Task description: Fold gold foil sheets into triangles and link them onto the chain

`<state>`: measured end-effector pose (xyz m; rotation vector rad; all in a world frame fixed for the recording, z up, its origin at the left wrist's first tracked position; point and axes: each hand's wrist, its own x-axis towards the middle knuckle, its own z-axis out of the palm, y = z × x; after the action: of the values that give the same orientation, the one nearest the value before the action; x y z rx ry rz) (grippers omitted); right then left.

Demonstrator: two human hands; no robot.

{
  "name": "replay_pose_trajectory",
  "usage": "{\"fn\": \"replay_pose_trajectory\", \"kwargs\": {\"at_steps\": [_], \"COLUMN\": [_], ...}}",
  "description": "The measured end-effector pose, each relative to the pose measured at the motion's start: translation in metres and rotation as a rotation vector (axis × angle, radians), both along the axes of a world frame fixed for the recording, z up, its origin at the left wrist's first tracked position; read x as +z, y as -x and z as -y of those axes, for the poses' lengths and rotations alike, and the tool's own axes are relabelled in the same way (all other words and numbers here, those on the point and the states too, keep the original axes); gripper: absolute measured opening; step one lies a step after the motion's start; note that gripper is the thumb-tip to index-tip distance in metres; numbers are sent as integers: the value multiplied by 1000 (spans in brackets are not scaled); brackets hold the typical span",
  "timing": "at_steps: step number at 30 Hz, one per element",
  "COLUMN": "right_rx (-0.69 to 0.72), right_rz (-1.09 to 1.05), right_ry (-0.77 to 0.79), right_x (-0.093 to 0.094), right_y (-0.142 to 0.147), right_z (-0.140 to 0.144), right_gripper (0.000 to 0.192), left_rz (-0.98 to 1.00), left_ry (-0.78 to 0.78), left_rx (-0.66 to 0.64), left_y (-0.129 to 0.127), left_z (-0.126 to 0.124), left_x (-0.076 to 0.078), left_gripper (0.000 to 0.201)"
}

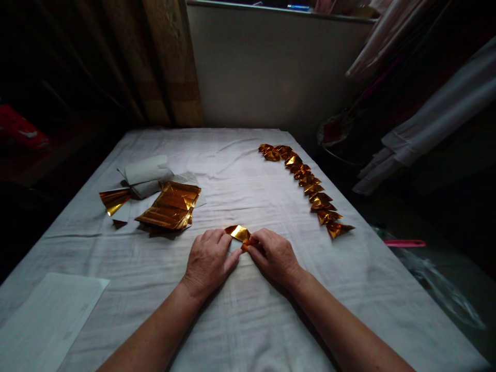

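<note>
Both hands pinch one small piece of gold foil paper [239,233] between them: the left hand [208,261] lies knuckles up with its fingertips closed on the near left edge, and the right hand [274,256] meets it from the other side, thumb and forefinger nipped on the orange corner. The piece sits low on the white cloth [248,320] near the middle of the table, just ahead of the person.

It looks thin, very light and shiny, so probably slick under the fingers and quick to take a crease (a wrong crease would likely stay). It seems best held by its edges and corners with fingertip pressure, as both hands do here.

Both forearms run in from the near edge and converge, wrists low, palms down, fingers curled over the piece.

To the left, well apart from the hands, lies a stack of gold sheets [170,206] with a loose gold piece [114,199] beside some white paper [145,173]. To the right a row of folded gold pieces [306,182] runs away from the person, overlapping.
</note>
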<state>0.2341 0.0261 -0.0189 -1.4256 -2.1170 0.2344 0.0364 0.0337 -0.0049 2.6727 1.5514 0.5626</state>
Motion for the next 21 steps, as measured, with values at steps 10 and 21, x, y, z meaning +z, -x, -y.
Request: {"fn": "replay_pose_trajectory", "kwargs": {"at_steps": [10, 21], "right_rx": [-72, -86], "right_rz": [21, 26], "right_ry": [44, 95], "right_x": [2, 3], "right_y": [7, 6], "right_z": [2, 2], "right_gripper": [12, 9], "left_rz": [9, 14], "left_ry": [-10, 61], "left_rx": [53, 73], "left_y": [-4, -5], "left_z": [1, 3], "left_x": [-2, 2], "left_gripper": [33, 26]}}
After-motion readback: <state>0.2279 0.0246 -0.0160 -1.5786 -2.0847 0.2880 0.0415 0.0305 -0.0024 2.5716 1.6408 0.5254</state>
